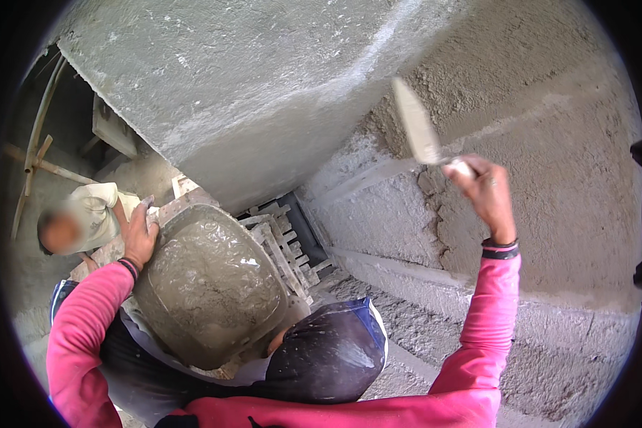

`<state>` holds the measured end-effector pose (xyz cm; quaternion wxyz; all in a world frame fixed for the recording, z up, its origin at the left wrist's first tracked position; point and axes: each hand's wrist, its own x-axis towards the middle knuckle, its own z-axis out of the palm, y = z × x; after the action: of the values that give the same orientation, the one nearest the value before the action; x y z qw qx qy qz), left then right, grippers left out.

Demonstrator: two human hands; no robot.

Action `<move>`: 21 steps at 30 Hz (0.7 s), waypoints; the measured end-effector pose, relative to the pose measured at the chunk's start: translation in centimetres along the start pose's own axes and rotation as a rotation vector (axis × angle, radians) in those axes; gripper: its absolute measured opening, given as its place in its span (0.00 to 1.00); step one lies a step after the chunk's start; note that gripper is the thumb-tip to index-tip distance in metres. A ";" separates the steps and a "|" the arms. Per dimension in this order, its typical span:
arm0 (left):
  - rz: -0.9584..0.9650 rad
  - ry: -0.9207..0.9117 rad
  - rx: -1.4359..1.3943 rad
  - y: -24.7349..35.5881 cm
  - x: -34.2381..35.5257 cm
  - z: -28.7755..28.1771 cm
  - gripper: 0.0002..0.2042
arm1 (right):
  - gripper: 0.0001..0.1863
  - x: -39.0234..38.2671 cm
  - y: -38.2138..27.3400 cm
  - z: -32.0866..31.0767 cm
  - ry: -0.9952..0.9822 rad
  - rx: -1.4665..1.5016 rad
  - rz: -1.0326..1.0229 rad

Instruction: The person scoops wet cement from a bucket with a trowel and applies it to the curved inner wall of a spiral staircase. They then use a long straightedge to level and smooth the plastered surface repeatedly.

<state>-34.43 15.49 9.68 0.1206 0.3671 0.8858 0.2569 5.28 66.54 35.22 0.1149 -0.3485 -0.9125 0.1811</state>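
Note:
My right hand [483, 187] is closed around the pale handle of a pointed trowel [415, 121]. The trowel's blade points up and left, in front of the wall [535, 171] coated with rough grey mortar. At the left, my left hand [141, 232] grips the upper left rim of a rounded tub [165, 329], its fingers along the edge. Wet grey mortar [210, 274] fills much of the tub, with a shiny, lumpy surface. The tub sits close against my legs in dark, mortar-spotted trousers [328, 349].
Another person [85, 217] in a light shirt is below at the left, near wooden poles [39, 143]. A large smooth grey slab [264, 85] slants overhead. Wooden slats [282, 239] lie beyond the tub. A rough mortar ledge [414, 314] runs along the wall's foot.

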 end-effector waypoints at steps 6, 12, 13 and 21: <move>0.049 0.099 0.038 -0.1 -0.1 0.5 0.28 | 0.12 2.7 0.3 5.0 -0.540 0.769 0.317; -0.004 0.012 0.079 -0.2 -0.4 0.0 0.29 | 0.15 2.5 2.1 -6.4 0.602 0.293 0.217; 0.045 0.024 0.045 -0.4 0.1 0.1 0.29 | 0.15 0.9 1.4 -6.9 0.577 0.241 0.200; -0.128 -0.099 0.086 2.8 1.6 -1.0 0.31 | 0.06 -5.3 -8.4 4.8 -0.309 0.353 -0.077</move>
<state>-34.28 17.94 12.01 0.1648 0.3267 0.9107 0.1918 2.55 55.87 33.84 0.0399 -0.2562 -0.8859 0.3845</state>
